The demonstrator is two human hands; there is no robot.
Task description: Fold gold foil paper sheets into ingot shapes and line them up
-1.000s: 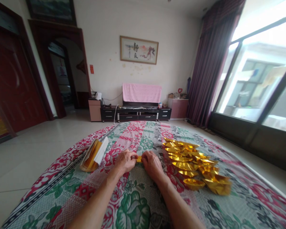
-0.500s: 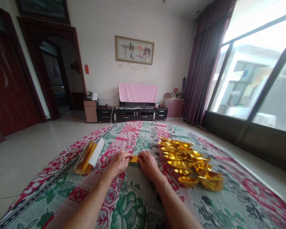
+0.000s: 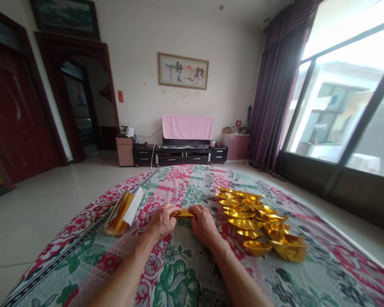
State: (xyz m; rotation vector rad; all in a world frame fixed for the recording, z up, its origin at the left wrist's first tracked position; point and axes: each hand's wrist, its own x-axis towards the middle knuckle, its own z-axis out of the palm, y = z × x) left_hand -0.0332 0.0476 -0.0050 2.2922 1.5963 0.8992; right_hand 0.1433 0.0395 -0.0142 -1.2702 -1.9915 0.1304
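A narrow folded strip of gold foil paper (image 3: 184, 212) is stretched level between my two hands, just above the patterned cloth. My left hand (image 3: 162, 219) pinches its left end between thumb and fingers. At the right end, my right hand (image 3: 205, 222) grips it with curled fingers that hide that tip. To the right lie several boat-shaped folded gold paper ingots (image 3: 243, 224), set out in overlapping rows. On the left rests a curled stack of gold foil sheets (image 3: 121, 215) with a white paper backing.
A floral cloth (image 3: 179, 281) covers the round table. Beyond it stands a low black TV cabinet (image 3: 171, 158) with a pink cloth (image 3: 188, 126) over the screen. A purple curtain (image 3: 269, 94) and a large window flank the right side.
My hands have moved slightly apart, so more of the gold strip shows between them, and it looks narrower. The whole view has shifted a little.
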